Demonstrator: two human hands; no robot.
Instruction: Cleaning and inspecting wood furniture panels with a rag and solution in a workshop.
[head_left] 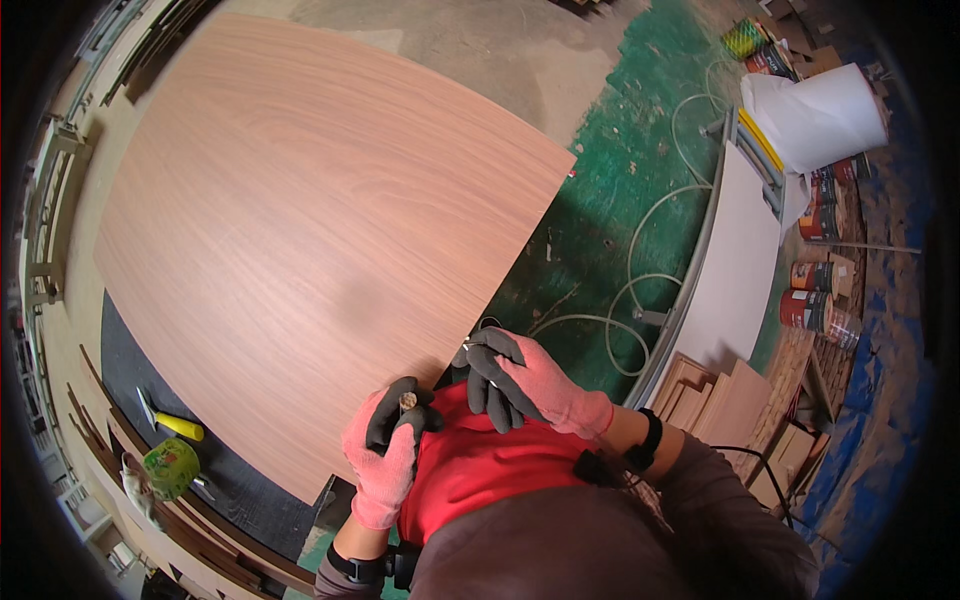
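Observation:
My left hand (385,445), in a pink glove with dark grey coated fingers, is closed around a small round piece with a speckled brown end (408,401). It is beside the near edge of a large wood-grain panel (300,210). My right hand (530,385), gloved the same way, is just past the panel's near right corner, above a red apron (470,450). Its thumb and forefinger are pinched together, with a tiny pale glint at the tips. What they grip is too small to make out.
Left of the panel, a yellow-handled tool (180,427) and a green tub (171,469) rest on a dark board. A pale hose (635,235) loops over the green floor. To the right are a white board (735,260), a white roll (820,120) and several cans (805,310).

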